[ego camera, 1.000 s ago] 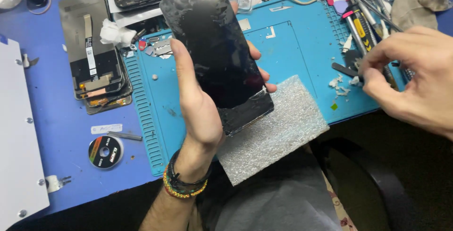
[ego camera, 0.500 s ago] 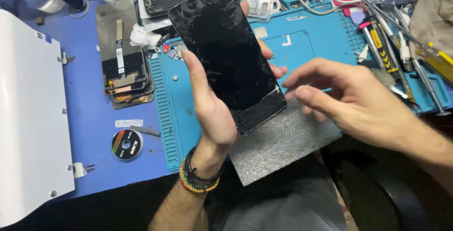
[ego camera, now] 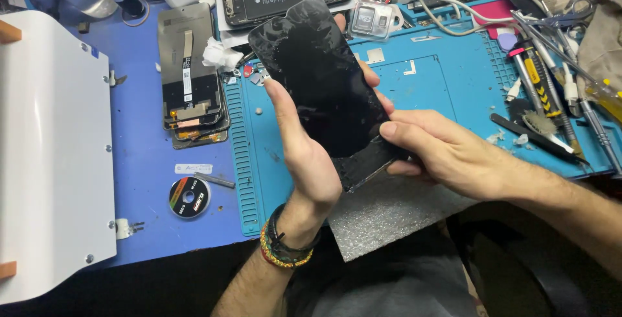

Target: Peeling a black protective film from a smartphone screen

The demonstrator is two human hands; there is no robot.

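left hand [ego camera: 304, 155]: fingers wrapped around cracked phone screen [ego camera: 324, 84], held above blue mat [ego camera: 440, 90]
right hand [ego camera: 453, 155]: came in from 3 o'clock, fingertips now pinching screen's lower edge
meaning: two-handed grip, edge work began

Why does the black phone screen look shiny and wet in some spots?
In the head view, overhead light bounces off the glossy black screen, leaving pale glare patches near its top; the left hand and right hand holding it look sharp, not blurred.
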